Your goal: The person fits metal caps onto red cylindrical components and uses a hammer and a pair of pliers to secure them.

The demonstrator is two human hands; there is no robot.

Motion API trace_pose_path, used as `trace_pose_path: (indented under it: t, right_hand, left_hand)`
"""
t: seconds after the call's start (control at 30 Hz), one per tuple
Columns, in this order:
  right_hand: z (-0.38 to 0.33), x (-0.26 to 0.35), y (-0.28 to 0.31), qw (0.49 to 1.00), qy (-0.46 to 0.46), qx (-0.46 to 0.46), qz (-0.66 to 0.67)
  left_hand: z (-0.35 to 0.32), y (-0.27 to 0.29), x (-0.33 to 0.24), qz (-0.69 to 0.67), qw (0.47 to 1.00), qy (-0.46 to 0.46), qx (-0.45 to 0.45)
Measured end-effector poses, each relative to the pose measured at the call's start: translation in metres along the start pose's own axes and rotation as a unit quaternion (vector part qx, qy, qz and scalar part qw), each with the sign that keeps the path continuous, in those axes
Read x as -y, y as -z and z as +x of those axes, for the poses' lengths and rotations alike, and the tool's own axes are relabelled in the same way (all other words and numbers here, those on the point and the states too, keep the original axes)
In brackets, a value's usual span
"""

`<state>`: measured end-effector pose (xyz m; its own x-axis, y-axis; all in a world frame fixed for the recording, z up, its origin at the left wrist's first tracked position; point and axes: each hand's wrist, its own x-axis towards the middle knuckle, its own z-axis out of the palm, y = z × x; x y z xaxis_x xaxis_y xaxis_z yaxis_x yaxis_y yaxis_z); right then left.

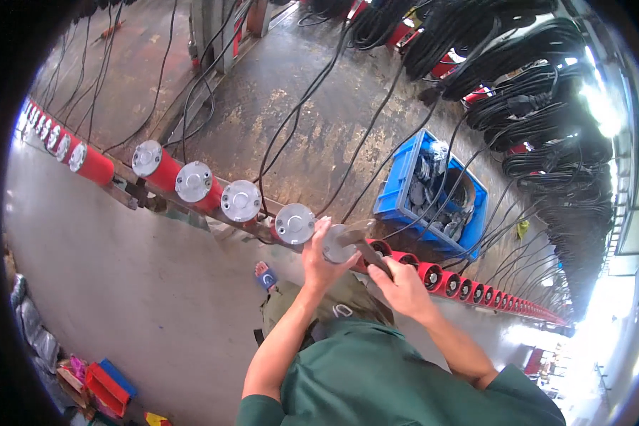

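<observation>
Around a round grey metal end cap (pixel 334 250) my left hand (pixel 322 261) is closed, thumb on one side and fingers on the other. The cap sits at the front end of a red cylinder in a long row. My right hand (pixel 405 287) grips the brown handle of a hammer (pixel 376 257). The hammer's head is over the cap's upper right part; whether it touches cannot be told. Just left of my left hand is another capped cylinder (pixel 295 224). To the right, an open-ended red cylinder (pixel 429 274) shows its dark inside.
A blue crate (pixel 397 186) of grey metal parts stands on the worn bench (pixel 263 106) beyond the row. Black cables run from the cylinders to hanging coils (pixel 532 99) at the right. More capped cylinders (pixel 195 182) line the left. A red bin (pixel 106 389) is at the lower left.
</observation>
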<state>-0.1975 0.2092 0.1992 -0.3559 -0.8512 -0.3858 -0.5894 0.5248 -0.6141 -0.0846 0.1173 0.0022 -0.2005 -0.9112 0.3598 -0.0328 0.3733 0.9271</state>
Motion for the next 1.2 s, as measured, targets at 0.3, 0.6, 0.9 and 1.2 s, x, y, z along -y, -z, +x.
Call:
trace_pose_path:
  t: [0.3,0.6,0.9,1.2]
  right_hand:
    - [-0.004,-0.022,-0.042,0.997,-0.040,-0.060,-0.029]
    - [-0.016,0.020,-0.014,0.997,-0.016,-0.051,0.054]
    - [-0.010,-0.002,-0.018,0.999,-0.038,-0.025,0.017]
    - [-0.002,-0.058,-0.024,0.999,0.031,0.021,-0.011]
  left_hand:
    - [-0.005,-0.002,-0.001,-0.037,0.999,0.018,0.016]
    - [-0.005,0.000,0.001,-0.059,0.998,-0.004,-0.005]
    - [-0.004,-0.007,0.011,-0.072,0.997,-0.030,-0.012]
    - [-0.001,-0.007,-0.015,-0.002,0.999,-0.008,0.036]
